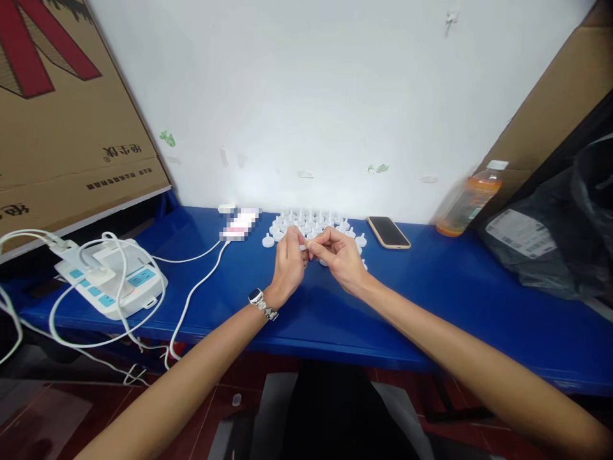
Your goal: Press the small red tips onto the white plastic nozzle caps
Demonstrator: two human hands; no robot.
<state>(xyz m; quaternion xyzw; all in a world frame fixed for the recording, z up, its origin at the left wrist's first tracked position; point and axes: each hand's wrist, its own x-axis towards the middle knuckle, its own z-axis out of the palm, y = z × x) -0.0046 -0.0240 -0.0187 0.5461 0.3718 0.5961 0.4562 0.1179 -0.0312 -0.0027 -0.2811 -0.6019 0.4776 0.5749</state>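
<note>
On the blue table, my left hand [290,259] and my right hand [341,259] meet fingertip to fingertip, both closed in a pinch. Between them shows the edge of a small white plastic nozzle cap [302,247], mostly covered by the fingers. Just behind the hands stand several translucent white nozzle caps [313,220], each with a round base and a thin upright spout. One nozzle cap [268,240] sits apart to the left, another [361,240] to the right. Some are hidden behind my hands. A watch [256,297] is on my left wrist.
A phone [389,232] lies right of the caps, with an orange drink bottle [472,198] and a dark plastic bag [531,236] beyond. Leftward are a power strip [115,281] with looping white cables and a blurred-out device [241,223]. A white wall [335,96] closes the back.
</note>
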